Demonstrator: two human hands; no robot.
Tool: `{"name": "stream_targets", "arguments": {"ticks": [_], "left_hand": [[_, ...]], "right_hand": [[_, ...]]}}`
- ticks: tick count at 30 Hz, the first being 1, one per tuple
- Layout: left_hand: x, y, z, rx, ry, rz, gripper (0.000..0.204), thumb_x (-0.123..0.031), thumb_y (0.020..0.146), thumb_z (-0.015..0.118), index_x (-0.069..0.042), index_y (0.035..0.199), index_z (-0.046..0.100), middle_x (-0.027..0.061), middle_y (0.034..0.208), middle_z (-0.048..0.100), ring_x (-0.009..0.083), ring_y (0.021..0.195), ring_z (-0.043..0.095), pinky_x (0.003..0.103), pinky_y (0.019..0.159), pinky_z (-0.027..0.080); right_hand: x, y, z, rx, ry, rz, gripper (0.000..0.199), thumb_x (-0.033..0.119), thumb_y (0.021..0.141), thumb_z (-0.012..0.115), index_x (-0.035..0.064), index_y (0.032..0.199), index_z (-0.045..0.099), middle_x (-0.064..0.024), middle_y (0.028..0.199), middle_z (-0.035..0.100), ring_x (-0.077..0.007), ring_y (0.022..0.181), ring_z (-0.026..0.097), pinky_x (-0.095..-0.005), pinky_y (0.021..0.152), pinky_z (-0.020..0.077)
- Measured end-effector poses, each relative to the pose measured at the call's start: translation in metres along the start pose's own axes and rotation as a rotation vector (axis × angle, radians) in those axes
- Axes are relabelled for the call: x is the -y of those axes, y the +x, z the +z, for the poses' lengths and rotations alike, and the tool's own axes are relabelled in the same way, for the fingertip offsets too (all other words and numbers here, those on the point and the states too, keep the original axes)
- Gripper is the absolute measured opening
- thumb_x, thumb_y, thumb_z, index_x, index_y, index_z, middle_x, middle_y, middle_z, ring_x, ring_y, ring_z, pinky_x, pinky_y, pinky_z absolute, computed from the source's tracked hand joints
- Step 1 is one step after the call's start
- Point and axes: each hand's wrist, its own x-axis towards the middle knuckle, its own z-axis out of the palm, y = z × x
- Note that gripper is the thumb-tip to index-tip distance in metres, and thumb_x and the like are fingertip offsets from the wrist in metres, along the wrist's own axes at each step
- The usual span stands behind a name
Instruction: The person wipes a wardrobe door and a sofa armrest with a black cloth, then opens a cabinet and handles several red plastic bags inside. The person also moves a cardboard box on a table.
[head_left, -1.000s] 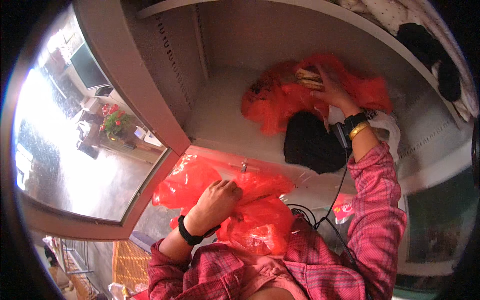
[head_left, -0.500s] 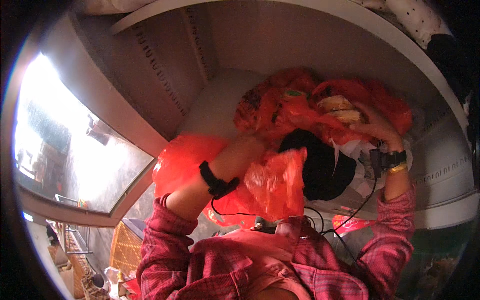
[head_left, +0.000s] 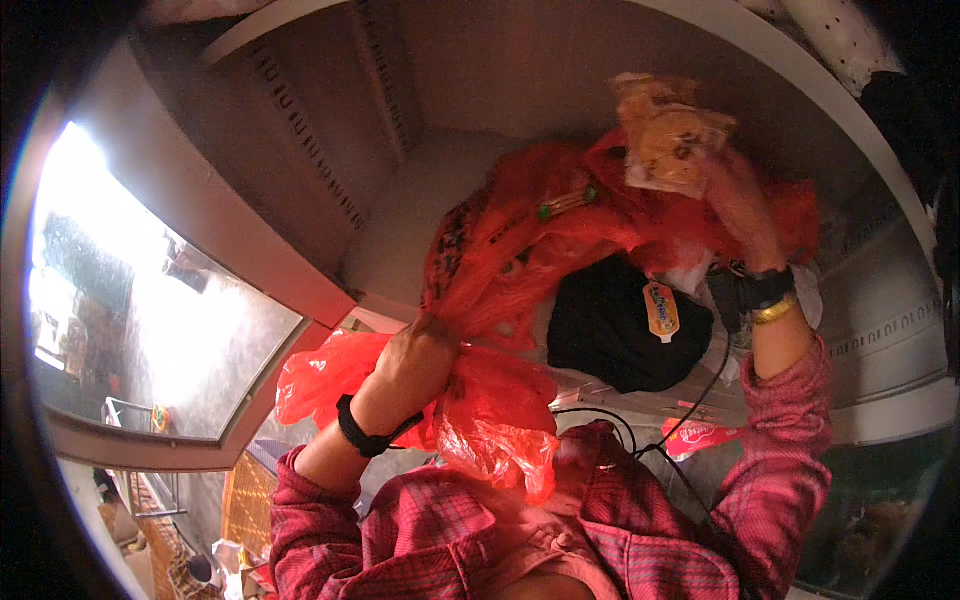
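Note:
My left hand (head_left: 418, 360) is closed round the bunched part of a thin red plastic bag (head_left: 540, 235). Loose folds of the bag hang below the fist, and the rest spreads over the shelf. A small green-ended item shows through or on the red film. My right hand (head_left: 742, 205), slightly blurred, grips a clear packet with yellowish contents (head_left: 672, 150) and holds it up above the bag toward the back wall. Below and between my hands lies a folded black cloth item (head_left: 625, 325) with an orange and white tag (head_left: 661, 310).
The cabinet (head_left: 490, 60) surrounds my hands, with slotted side walls. Its glass-paned door (head_left: 170, 330) stands ajar on the left. A black cable (head_left: 700, 390) runs down from my right wrist. A red packet (head_left: 700, 436) lies lower right. White crumpled wrapping sits beside the black cloth.
My right hand has lifted the yellowish packet up out of the red bag. My left hand has drawn back toward me and left, pulling the bag taut. The tag on the black cloth now shows.

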Motion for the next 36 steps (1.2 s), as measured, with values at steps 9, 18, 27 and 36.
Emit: {"name": "stream_targets", "arguments": {"ticks": [9,18,27,36], "left_hand": [[0.015,-0.014,0.0,0.027,-0.105,-0.081,0.021,-0.015,0.071,0.064,0.0,0.084,0.058,0.0196,0.092,0.06,0.0367,0.094,0.058,0.044,0.082,0.049],[0.007,-0.006,-0.003,-0.026,0.054,0.178,0.021,-0.017,0.073,0.057,0.0,0.083,0.063,0.0157,0.099,0.062,0.034,0.113,0.052,0.042,0.109,0.032],[0.017,-0.01,0.005,-0.176,-0.009,0.048,0.026,-0.009,0.073,0.057,0.01,0.089,0.063,0.0297,0.126,0.048,0.0413,0.126,0.042,0.042,0.107,0.036],[0.014,-0.008,-0.009,-0.198,-0.105,0.038,0.019,-0.002,0.076,0.054,0.016,0.076,0.06,0.0346,0.141,0.03,0.0457,0.136,0.027,0.045,0.111,0.031]], "right_hand": [[-0.022,0.02,0.018,0.148,-0.414,-0.048,0.048,0.033,0.092,0.057,0.0024,0.127,0.051,-0.0146,0.121,0.059,-0.0251,0.111,0.057,-0.0354,0.094,0.0448],[-0.008,0.024,0.064,0.349,0.348,0.235,0.043,0.028,0.092,0.059,0.0034,0.126,0.053,-0.0101,0.121,0.059,-0.0174,0.111,0.056,-0.0317,0.094,0.0452],[-0.053,0.065,0.111,0.804,-0.212,0.366,0.05,0.037,0.087,0.066,0.0025,0.123,0.056,-0.0094,0.114,0.063,-0.0186,0.101,0.061,-0.0306,0.089,0.0485],[-0.024,0.041,0.062,0.18,0.236,0.23,0.041,0.027,0.09,0.062,0.0031,0.123,0.054,-0.0088,0.116,0.062,-0.0199,0.102,0.062,-0.0328,0.088,0.0508]]}}
